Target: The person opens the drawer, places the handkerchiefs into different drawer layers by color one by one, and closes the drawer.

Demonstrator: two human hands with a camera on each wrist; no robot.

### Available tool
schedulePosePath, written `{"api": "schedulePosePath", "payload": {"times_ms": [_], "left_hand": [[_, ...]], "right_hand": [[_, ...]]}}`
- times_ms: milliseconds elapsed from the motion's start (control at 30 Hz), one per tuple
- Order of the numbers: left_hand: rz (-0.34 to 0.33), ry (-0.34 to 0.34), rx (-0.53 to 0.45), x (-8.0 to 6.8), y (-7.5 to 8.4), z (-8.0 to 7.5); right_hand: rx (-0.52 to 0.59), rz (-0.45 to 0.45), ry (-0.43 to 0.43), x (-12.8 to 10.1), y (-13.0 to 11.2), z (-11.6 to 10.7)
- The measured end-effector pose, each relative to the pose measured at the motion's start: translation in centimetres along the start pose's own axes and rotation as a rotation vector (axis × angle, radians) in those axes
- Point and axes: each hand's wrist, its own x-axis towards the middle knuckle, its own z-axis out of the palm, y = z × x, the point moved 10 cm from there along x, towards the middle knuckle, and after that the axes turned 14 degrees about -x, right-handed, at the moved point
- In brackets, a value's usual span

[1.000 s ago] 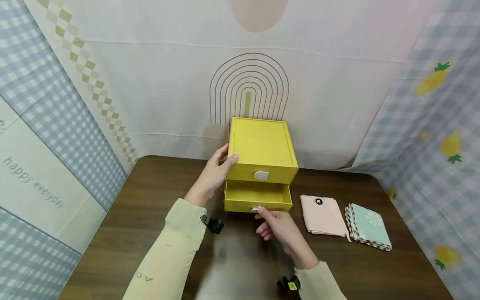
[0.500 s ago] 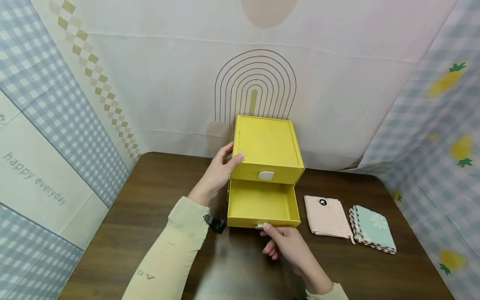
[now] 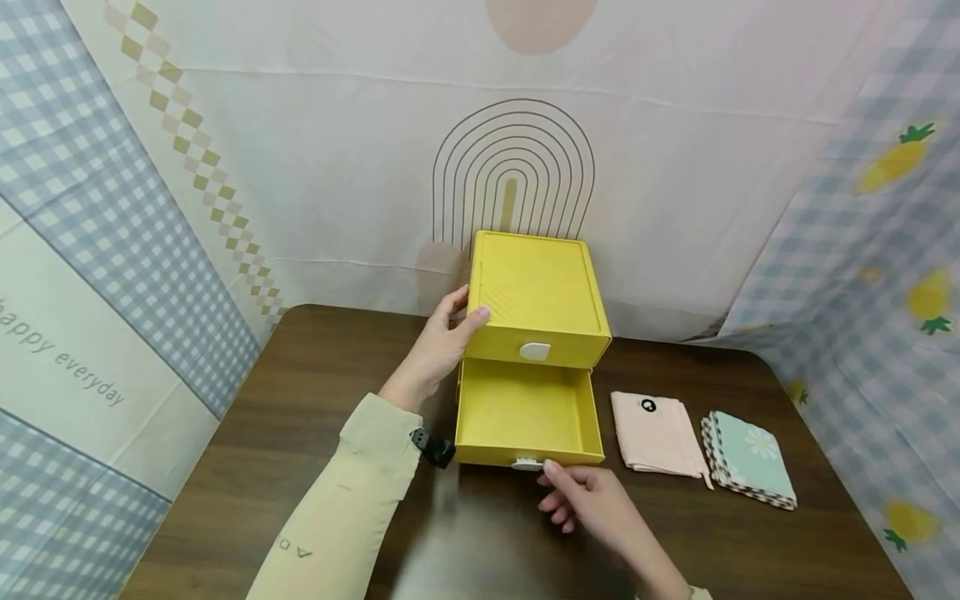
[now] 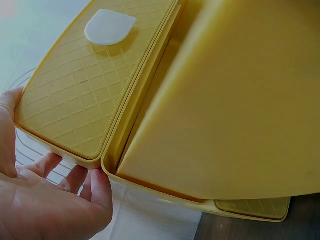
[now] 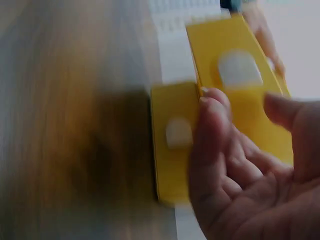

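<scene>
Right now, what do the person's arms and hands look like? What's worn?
Both hands are bare: left hand, right hand. The left sleeve is pale yellow-beige with small dark letters near the forearm. A small black wrist device sits at its cuff. The right sleeve barely shows at the frame's bottom edge.

yellow drawer box (image 3: pixel 536 292), lower drawer (image 3: pixel 525 412) open
</scene>
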Motion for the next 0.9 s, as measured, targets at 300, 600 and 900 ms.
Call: {"api": "schedulePosePath", "payload": {"times_ms": [300, 600, 900], "left_hand": [[0.008, 0.006, -0.023, 0.0, 0.0, -0.2], [0.0, 0.007, -0.015, 0.1, -0.3, -0.2], [-0.003, 0.008, -0.02, 0.1, -0.2, -0.1]], "right_hand": [[-0.192, -0.003, -0.017, 0.2, 4.4, -6.7], [-0.545, 0.136, 0.33, 1.1, 6.7, -14.1], [-0.64, 0.178, 0.394, 3.4, 8.2, -18.1]]}}
